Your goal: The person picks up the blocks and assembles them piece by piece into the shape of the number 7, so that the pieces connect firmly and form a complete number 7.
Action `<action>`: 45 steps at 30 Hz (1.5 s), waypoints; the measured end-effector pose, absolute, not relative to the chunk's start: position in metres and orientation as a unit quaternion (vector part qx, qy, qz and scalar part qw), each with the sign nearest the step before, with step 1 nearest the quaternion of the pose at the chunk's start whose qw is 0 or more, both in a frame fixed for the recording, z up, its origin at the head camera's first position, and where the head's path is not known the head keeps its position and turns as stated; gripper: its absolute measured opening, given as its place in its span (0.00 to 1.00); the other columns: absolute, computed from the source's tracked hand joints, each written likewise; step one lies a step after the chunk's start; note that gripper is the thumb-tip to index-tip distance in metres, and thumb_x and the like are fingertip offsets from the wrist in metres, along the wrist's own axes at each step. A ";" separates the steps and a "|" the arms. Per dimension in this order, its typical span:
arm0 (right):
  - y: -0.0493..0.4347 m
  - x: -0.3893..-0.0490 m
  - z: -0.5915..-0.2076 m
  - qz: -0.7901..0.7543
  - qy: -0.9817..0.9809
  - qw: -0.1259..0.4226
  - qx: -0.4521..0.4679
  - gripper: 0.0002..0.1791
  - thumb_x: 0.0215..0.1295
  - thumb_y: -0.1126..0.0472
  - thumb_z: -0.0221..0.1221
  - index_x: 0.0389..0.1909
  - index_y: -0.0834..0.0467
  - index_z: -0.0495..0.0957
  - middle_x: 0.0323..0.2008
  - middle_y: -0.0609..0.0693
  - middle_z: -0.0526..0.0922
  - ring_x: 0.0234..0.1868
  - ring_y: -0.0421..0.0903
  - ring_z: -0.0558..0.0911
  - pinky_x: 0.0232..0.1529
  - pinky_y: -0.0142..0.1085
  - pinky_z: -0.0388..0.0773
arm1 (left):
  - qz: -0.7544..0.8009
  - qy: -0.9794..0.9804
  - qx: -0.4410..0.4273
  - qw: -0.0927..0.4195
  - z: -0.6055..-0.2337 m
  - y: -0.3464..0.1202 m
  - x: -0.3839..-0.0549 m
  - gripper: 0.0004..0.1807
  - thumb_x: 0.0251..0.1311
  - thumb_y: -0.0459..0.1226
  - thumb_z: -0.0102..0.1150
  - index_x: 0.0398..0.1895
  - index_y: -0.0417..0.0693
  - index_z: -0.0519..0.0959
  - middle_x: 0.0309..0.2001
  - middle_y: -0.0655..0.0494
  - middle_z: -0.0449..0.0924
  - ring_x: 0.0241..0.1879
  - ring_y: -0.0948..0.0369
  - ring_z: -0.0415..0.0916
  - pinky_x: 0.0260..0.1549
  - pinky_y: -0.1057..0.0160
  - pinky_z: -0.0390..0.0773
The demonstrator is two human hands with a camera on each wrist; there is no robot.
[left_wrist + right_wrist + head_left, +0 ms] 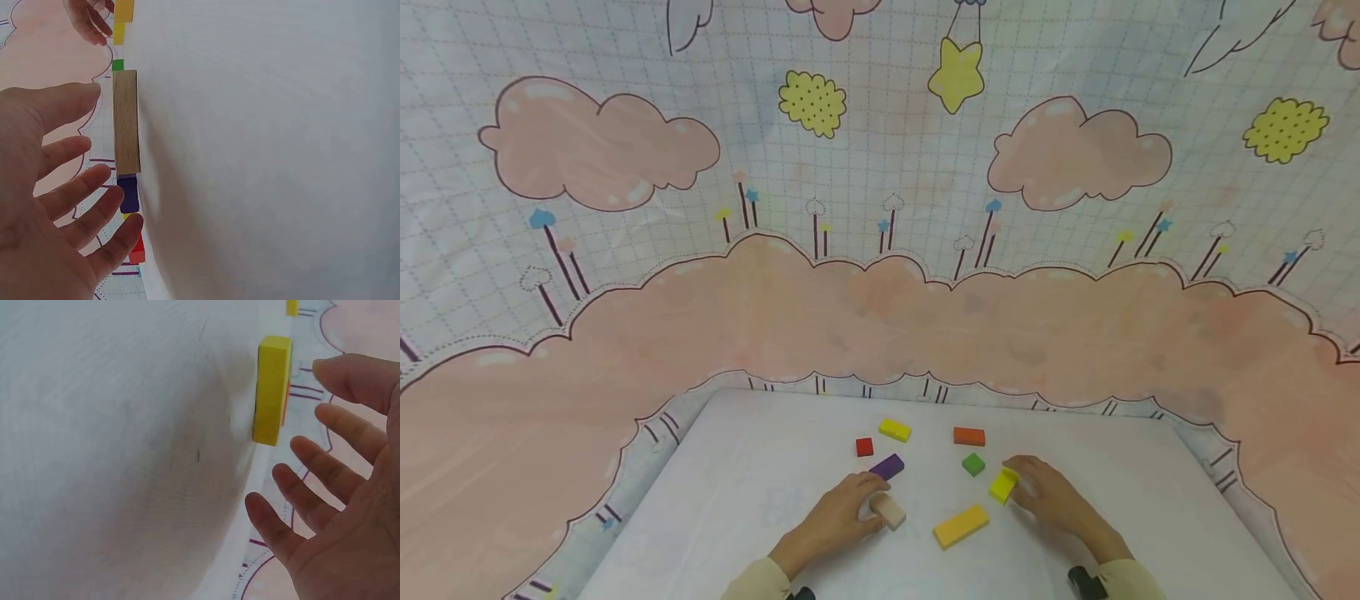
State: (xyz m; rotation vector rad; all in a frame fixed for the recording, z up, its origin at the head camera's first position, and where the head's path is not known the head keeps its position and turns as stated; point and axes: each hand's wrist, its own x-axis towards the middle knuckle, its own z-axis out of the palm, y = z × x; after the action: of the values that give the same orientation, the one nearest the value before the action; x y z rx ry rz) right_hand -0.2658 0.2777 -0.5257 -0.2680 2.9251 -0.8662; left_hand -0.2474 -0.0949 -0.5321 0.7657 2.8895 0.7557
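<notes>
Head view: left hand [838, 515] beside wooden block [891, 511], right hand [1054, 498] beside yellow block [1002, 486]; all fingers [95, 217] apart.

2 bare hands [841, 514], 2 pale yellow sleeves [757, 582], 2 black wrist devices [1087, 582], seemingly rounded.

Soft light (dimmer in the wrist views) casts diffuse shadows [172, 487].

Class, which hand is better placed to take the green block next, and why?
Probably the right hand: beside a yellow block, it is nearer the green block; the left hand is by the wooden block.
</notes>
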 end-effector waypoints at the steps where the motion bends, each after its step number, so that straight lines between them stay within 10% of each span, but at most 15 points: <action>1: 0.278 -0.266 -0.526 -0.281 0.955 0.043 -0.087 0.24 0.64 0.58 0.63 0.62 0.49 0.75 0.66 0.53 0.73 0.69 0.58 0.69 0.68 0.61 0.64 | 0.242 0.937 0.248 0.032 -0.532 -0.095 -0.248 0.25 0.58 0.47 0.67 0.60 0.58 0.76 0.62 0.57 0.75 0.62 0.55 0.72 0.61 0.50 0.75; 45: 0.273 -0.267 -0.537 -0.264 0.962 0.047 -0.046 0.18 0.57 0.65 0.68 0.49 0.49 0.80 0.50 0.45 0.81 0.56 0.48 0.78 0.63 0.54 0.73 | 0.227 0.934 0.269 0.070 -0.536 -0.098 -0.252 0.15 0.57 0.46 0.68 0.48 0.61 0.82 0.44 0.68 0.76 0.45 0.68 0.72 0.53 0.60 0.79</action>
State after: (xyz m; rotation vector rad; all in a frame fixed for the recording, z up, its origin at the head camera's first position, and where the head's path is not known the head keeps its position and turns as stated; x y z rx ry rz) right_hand -0.2665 0.2729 -0.5366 -0.1415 2.9351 -0.8063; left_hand -0.2523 -0.0981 -0.5358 0.8096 2.8095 0.6820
